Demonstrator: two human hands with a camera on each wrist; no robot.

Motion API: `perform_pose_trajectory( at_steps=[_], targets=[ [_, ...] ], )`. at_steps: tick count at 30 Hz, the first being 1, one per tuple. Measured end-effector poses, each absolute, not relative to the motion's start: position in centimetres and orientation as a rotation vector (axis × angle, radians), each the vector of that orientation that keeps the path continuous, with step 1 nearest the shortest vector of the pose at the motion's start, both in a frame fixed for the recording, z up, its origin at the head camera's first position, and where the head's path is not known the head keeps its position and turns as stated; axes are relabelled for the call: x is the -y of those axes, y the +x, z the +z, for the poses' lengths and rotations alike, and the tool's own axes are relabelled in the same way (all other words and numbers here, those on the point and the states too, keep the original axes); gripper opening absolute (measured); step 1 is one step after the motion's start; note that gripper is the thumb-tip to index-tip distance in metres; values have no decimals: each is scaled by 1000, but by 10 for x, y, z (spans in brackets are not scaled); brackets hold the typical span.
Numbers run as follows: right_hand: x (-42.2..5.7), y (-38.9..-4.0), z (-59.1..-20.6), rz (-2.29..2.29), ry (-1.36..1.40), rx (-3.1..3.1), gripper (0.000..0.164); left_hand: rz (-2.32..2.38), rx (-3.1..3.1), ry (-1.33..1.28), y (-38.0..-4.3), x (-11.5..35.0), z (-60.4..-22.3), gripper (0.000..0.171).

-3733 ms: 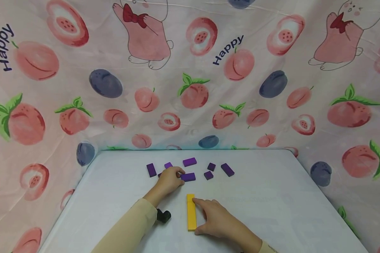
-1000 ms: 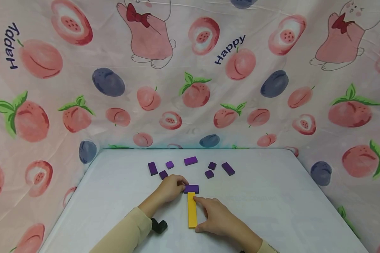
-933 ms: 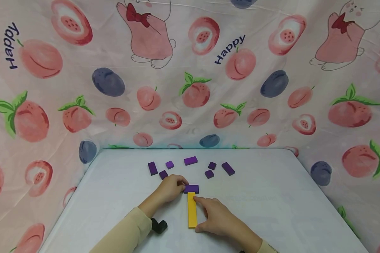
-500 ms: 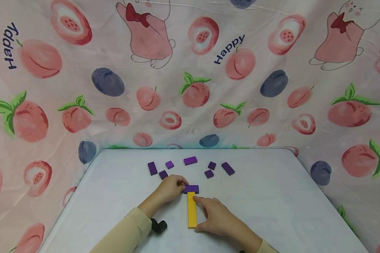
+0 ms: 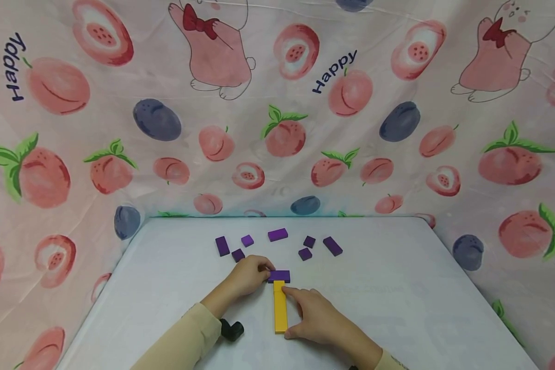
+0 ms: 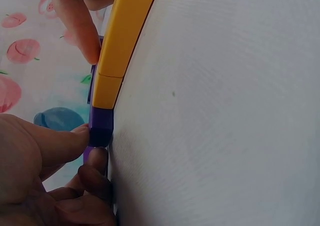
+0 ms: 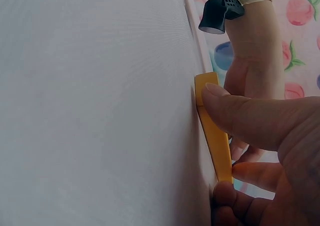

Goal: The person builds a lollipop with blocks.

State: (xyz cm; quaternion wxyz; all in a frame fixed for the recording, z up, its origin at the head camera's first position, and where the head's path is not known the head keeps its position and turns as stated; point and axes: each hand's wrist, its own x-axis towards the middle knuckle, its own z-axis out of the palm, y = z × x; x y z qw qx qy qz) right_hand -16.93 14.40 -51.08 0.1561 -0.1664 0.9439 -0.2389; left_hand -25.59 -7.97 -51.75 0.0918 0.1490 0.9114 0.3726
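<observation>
A purple oblong block (image 5: 279,276) lies crosswise against the far end of a strip of yellow blocks (image 5: 280,308), making a T shape on the table. My left hand (image 5: 244,277) pinches the left end of the purple block between thumb and fingers, as the left wrist view shows close up. Along the right side of the strip, my right hand (image 5: 315,316) holds the yellow blocks, index finger near the far end and thumb at the near corner. A seam between the yellow blocks (image 6: 107,88) shows near the purple one. The right hand's other fingers curl low beside the strip.
Several purple blocks lie scattered farther back, among them a long block (image 5: 278,235), a dark oblong (image 5: 333,246) and a small cube (image 5: 305,254). A black wrist camera (image 5: 232,330) sits by the left sleeve. Printed fabric (image 5: 277,169) hangs behind the white table (image 5: 398,288).
Since the earliest frame, my left hand has brought the purple block nearer, up against the yellow strip's far end. Over the last second both hands have stayed almost still.
</observation>
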Motion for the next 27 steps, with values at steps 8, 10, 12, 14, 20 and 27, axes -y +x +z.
perform_pose_trajectory(
  at_steps=[8, 10, 12, 14, 20, 27],
  targets=[
    [-143, -169, -511, -679, -472, -2705, 102, 1108, -2712, 450, -256, 79, -518, 13],
    [-143, -169, -511, -678, -467, -2703, 102, 1106, -2710, 450, -256, 79, -517, 13],
    [-143, -169, -511, -677, -463, -2702, 102, 1107, -2707, 448, -256, 79, -517, 14],
    [-143, -170, -511, -676, -466, -2703, 102, 1109, -2704, 448, -256, 79, -516, 14],
    [-144, -170, -512, -669, -466, -2705, 102, 1104, -2705, 455, -257, 80, -517, 13],
    [-143, -170, -512, -669, -455, -2703, 102, 1128, -2682, 435, -257, 80, -516, 14]
  ],
)
